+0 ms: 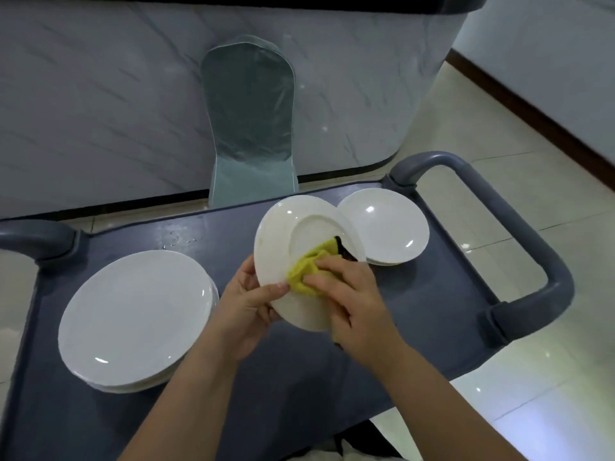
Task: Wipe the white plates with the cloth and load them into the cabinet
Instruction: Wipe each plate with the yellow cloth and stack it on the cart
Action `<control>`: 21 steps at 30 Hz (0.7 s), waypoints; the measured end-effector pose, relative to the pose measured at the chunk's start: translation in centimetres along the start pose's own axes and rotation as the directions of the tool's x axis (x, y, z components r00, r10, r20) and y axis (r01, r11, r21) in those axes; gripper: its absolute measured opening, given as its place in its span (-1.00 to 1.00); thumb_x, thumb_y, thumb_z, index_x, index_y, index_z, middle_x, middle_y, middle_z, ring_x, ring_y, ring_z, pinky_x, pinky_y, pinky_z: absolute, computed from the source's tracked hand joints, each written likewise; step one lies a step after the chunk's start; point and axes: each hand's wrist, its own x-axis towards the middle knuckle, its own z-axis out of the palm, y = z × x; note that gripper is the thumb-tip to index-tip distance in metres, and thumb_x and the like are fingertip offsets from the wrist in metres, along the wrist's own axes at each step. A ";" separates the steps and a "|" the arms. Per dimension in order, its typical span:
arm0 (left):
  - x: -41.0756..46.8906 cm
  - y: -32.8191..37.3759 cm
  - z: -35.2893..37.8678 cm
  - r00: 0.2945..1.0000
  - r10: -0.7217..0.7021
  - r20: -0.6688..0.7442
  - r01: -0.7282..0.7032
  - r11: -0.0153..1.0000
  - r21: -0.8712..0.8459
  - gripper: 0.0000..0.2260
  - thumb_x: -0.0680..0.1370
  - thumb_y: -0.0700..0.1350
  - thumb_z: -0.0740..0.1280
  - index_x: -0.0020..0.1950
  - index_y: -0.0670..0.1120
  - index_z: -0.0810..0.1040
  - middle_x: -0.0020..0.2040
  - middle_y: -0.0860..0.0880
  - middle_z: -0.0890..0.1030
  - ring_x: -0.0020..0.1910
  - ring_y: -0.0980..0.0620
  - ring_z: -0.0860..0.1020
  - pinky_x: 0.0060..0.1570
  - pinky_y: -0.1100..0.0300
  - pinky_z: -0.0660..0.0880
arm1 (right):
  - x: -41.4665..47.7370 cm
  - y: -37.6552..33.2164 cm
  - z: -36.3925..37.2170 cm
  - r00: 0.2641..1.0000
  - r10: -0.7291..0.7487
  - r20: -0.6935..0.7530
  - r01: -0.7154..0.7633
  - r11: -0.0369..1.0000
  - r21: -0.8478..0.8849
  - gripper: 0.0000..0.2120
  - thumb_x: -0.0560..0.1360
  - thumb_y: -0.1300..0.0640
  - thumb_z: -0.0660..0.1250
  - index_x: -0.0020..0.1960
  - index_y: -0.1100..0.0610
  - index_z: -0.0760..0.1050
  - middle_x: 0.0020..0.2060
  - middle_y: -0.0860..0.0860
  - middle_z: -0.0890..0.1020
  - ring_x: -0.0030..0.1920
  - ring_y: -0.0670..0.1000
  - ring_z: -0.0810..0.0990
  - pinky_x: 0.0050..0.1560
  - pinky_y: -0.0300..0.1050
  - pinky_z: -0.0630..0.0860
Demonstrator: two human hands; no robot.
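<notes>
A white plate (283, 227) is tilted up on edge, with a crumpled yellow cloth (309, 267) pressed against its ringed face. A stack of white plates (133, 314) lies flat left of it, and a smaller stack (382, 227) lies just beside it on the right.

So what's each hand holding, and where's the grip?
Left hand holds the round white plate by its left rim; right hand grips the bunched yellow cloth against it.

Two plate stacks (133, 314) (386, 224), one plate (279, 227), one cloth (309, 271)
</notes>
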 end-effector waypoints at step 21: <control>16.7 -2.6 16.4 0.888 0.062 0.456 -0.384 -0.445 0.809 -0.49 0.50 -0.30 0.21 0.43 0.00 0.38 0.20 -0.07 0.60 0.14 -0.15 0.55 0.03 0.05 0.49 | 0.2 14.3 -13.4 0.829 0.551 -0.099 -0.557 0.830 -0.041 -0.75 0.54 0.28 0.31 0.10 0.02 0.64 0.02 -0.09 0.53 0.08 0.13 0.47 0.12 -0.14 0.41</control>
